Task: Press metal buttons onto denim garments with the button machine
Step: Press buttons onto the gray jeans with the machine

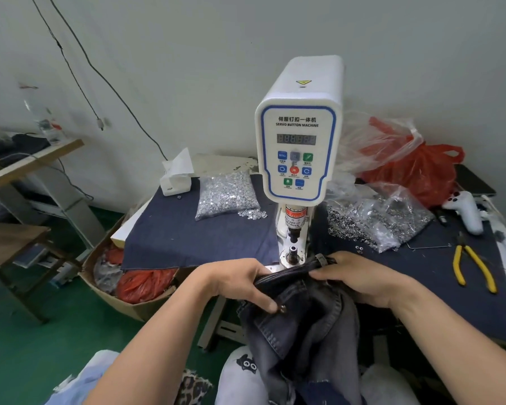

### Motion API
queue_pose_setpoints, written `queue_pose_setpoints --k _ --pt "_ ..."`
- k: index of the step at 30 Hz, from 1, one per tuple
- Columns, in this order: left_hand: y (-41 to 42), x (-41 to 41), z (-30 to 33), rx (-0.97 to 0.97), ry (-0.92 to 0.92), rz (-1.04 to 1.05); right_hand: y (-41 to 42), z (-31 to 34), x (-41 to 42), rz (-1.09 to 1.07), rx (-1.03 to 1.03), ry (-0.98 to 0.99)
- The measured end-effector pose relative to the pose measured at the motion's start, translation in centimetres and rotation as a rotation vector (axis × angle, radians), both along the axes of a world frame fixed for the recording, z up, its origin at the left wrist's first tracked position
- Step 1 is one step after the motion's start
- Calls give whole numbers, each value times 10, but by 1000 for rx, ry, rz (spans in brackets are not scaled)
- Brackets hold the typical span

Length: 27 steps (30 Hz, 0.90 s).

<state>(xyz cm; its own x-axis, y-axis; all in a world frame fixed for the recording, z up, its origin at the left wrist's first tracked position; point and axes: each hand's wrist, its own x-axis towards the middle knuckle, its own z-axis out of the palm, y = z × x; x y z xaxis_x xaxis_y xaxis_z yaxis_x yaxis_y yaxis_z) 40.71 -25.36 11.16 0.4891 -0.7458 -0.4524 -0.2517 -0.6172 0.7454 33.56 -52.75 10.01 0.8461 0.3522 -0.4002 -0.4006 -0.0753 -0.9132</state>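
A white servo button machine (299, 135) stands on the cloth-covered table, its lower die (293, 252) just beyond my hands. A dark grey denim garment (304, 323) hangs from the table edge into my lap. My left hand (237, 283) grips its waistband from the left, with the thumb beside a metal button (282, 309) on the denim. My right hand (360, 279) holds the waistband from the right, just in front of the die.
A bag of silver button parts (227, 195) lies left of the machine, and a bag of metal rings (374, 220) lies to its right. Yellow pliers (473, 266), a white controller (465, 210) and red plastic bags (412, 168) sit at right. A cardboard box (120, 290) stands on the floor.
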Motion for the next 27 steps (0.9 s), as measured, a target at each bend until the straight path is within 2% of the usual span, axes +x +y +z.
queue_pose_setpoints --k 5,8,9,12,15,17,20,21,24,25,27 --pt "12 1 -17 -483 280 287 -7 2 7 -32 9 36" --pt "-2 -1 -28 -586 475 482 -12 -2 12 -74 -16 47" --pt "-8 -2 -30 -577 476 514 -13 -3 13 -89 -17 49" --pt "-17 2 -28 -430 253 539 -16 -5 15 -133 -117 -20" --pt "-20 7 -23 -347 127 514 -18 -9 23 -203 -586 -291" --pt "-20 11 -18 -325 87 482 -20 -11 29 -193 -760 -396" --pt "-18 16 -9 -274 77 477 -35 -3 38 -314 -554 -326" --pt "-17 19 -8 -232 30 494 -42 -2 42 -398 -598 -341" --pt "-19 32 -12 -99 -269 591 -62 -14 56 -482 -1215 -456" --pt "-19 36 -15 -78 -362 643 -64 -20 59 -467 -1344 -465" --pt "-17 46 -23 -29 -530 758 -62 -29 62 -407 -1468 -432"
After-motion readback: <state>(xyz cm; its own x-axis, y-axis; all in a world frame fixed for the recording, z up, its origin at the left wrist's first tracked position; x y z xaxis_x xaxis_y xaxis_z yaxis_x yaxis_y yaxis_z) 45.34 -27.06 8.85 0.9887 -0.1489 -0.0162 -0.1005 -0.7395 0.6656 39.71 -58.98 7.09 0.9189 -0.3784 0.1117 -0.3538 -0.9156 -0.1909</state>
